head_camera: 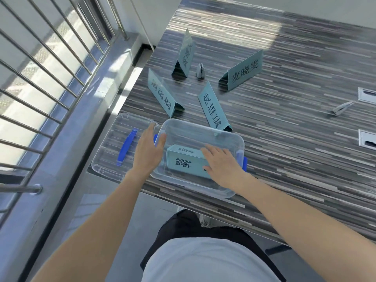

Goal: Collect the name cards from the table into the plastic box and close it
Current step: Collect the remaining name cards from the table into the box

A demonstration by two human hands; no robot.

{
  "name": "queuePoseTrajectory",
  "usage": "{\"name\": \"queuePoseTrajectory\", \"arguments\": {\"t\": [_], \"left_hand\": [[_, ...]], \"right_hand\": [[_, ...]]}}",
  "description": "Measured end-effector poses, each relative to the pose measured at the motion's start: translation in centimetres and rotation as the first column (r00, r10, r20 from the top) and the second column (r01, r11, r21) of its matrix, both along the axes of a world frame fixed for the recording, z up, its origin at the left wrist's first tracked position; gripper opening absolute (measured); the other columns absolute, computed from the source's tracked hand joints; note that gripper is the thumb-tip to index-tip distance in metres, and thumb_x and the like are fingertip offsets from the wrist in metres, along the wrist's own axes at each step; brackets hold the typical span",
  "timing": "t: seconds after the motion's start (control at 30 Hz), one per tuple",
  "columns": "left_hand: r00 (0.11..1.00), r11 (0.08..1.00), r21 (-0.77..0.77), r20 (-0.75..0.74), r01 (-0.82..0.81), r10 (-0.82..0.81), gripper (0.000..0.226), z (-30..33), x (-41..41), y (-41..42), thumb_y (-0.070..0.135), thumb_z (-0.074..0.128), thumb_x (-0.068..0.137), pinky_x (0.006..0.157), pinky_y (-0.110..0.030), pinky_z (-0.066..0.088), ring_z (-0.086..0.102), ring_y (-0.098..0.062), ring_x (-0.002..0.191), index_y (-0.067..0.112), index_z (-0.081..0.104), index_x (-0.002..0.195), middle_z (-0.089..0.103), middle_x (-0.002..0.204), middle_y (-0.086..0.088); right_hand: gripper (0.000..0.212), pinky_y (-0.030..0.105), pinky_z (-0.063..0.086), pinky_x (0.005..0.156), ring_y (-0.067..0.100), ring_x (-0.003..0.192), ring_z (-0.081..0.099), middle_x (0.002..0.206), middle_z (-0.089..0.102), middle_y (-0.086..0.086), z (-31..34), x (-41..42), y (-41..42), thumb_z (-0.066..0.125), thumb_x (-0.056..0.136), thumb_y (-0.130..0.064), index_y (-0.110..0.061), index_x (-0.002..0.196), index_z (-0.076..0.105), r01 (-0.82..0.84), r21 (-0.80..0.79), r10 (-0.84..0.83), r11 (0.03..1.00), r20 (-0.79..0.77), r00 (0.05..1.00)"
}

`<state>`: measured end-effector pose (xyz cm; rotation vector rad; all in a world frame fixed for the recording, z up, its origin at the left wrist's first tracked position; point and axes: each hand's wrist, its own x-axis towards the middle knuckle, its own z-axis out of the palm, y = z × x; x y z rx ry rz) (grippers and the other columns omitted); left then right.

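name cards [212, 110]: four stand on desk beyond plastic box [227, 139] at near edge; nearest, long axis pointing at box, leans at far rim. right hand [221, 165] nearer, fingers spread flat on card [183, 162] inside. left hand [149, 147] spread on left rim. lid [114, 143] lies left.

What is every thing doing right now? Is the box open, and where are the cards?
Box: open, one card inside.
Lid: off, flat on the table beside the box.
Card in box: lying down under the right hand.
Four cards: standing on the table, not collected.
Left hand: open, on the box's left rim.
Right hand: open, resting on the card.
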<state>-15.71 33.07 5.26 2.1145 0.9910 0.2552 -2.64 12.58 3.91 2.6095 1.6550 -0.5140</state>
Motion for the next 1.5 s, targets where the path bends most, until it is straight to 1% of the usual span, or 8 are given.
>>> {"name": "queuePoseTrajectory", "arguments": {"t": [0.27, 0.43, 0.63, 0.9, 1.03, 1.23, 1.37, 1.5], "left_hand": [[0.979, 0.951, 0.238, 0.003, 0.199, -0.205, 0.052, 3.8, 1.5, -0.7, 0.04, 0.046, 0.1, 0.106, -0.039, 0.033, 0.044, -0.023, 0.131, 0.015, 0.04, 0.144, 0.048, 0.145, -0.004], [0.93, 0.884, 0.293, -0.056, 0.364, -0.364, 0.051, 4.6, 4.1, 1.0, 0.036, 0.05, 0.099, 0.105, -0.045, 0.039, 0.049, -0.028, 0.126, 0.012, 0.042, 0.143, 0.052, 0.141, -0.008], [0.842, 0.769, 0.365, -0.091, 0.526, -0.532, 0.048, 5.0, 7.3, 4.4, 0.035, 0.051, 0.099, 0.098, -0.043, 0.042, 0.055, -0.03, 0.114, 0.008, 0.048, 0.138, 0.059, 0.129, -0.01], [0.711, 0.641, 0.328, -0.169, 0.694, -0.683, 0.044, 2.7, 12.3, 11.4, 0.031, 0.049, 0.1, 0.1, -0.043, 0.039, 0.053, -0.032, 0.119, 0.008, 0.048, 0.138, 0.057, 0.134, -0.01], [0.597, 0.478, 0.393, -0.28, 0.786, -0.751, 0.045, 0.5, 15.2, 15.5, 0.031, 0.051, 0.099, 0.106, -0.047, 0.035, 0.051, -0.034, 0.12, 0.007, 0.049, 0.138, 0.055, 0.135, -0.013], [0.356, 0.164, 0.36, -0.57, 0.918, -0.741, 0.078, -3.7, 18.7, 20.0, 0.05, 0.068, 0.083, 0.117, -0.056, 0.015, 0.033, -0.028, 0.142, 0.017, 0.037, 0.146, 0.042, 0.149, -0.008], [0.263, 0.039, 0.328, -0.674, 0.944, -0.69, 0.088, -5.8, 20.3, 21.6, 0.056, 0.072, 0.076, 0.118, -0.055, 0.013, 0.03, -0.027, 0.143, 0.02, 0.034, 0.147, 0.042, 0.15, -0.01], [0.204, -0.047, 0.308, -0.731, 0.95, -0.652, 0.083, -7.2, 21.3, 22.7, 0.055, 0.073, 0.075, 0.115, -0.051, 0.02, 0.04, -0.029, 0.136, 0.017, 0.042, 0.142, 0.05, 0.142, -0.01]], "right_hand": [[0.043, 0.049, 0.039, 0.102, 0.031, 0.123, 0.049, 0.137, 0.052, 0.015, 4.6, 1.0, -1.1, 0.058, 0.095, -0.017, -0.001, 0.133, 0.049, 0.199, 0.411, -0.173, 0.89, -0.099, 0.98], [0.044, 0.045, 0.042, 0.099, 0.032, 0.119, 0.052, 0.134, 0.054, 0.015, 5.1, 2.0, 0.7, 0.062, 0.091, -0.013, 0.0, 0.132, 0.05, 0.33, 0.485, -0.308, 0.81, -0.128, 0.943], [0.047, 0.045, 0.041, 0.1, 0.029, 0.121, 0.05, 0.14, 0.049, 0.012, 4.9, 3.2, 3.7, 0.058, 0.094, -0.02, -0.003, 0.136, 0.046, 0.459, 0.447, -0.445, 0.768, -0.143, 0.884], [0.059, 0.048, 0.034, 0.103, 0.031, 0.129, 0.042, 0.148, 0.039, 0.014, 3.6, 6.8, 8.5, 0.06, 0.093, -0.024, -0.008, 0.145, 0.036, 0.623, 0.345, -0.613, 0.703, -0.152, 0.776], [0.072, 0.051, 0.037, 0.097, 0.032, 0.125, 0.044, 0.145, 0.039, 0.012, 2.2, 9.7, 10.2, 0.068, 0.088, -0.024, -0.015, 0.148, 0.029, 0.679, 0.295, -0.668, 0.673, -0.154, 0.728], [0.106, 0.055, 0.039, 0.101, 0.037, 0.133, 0.038, 0.16, 0.014, 0.014, -1.6, 13.6, 10.6, 0.071, 0.086, -0.03, -0.042, 0.149, -0.013, 0.686, -0.083, -0.69, 0.723, -0.14, 0.71], [0.119, 0.048, 0.051, 0.08, 0.039, 0.12, 0.053, 0.162, 0.008, 0.013, -3.4, 14.8, 10.6, 0.073, 0.084, -0.027, -0.052, 0.14, -0.028, 0.6, -0.189, -0.627, 0.778, -0.161, 0.762], [0.127, 0.036, 0.047, 0.059, 0.036, 0.091, 0.065, 0.159, 0.018, 0.015, -4.7, 15.3, 10.6, 0.076, 0.082, -0.024, -0.052, 0.136, -0.035, 0.551, -0.194, -0.582, 0.812, -0.194, 0.79]]}}
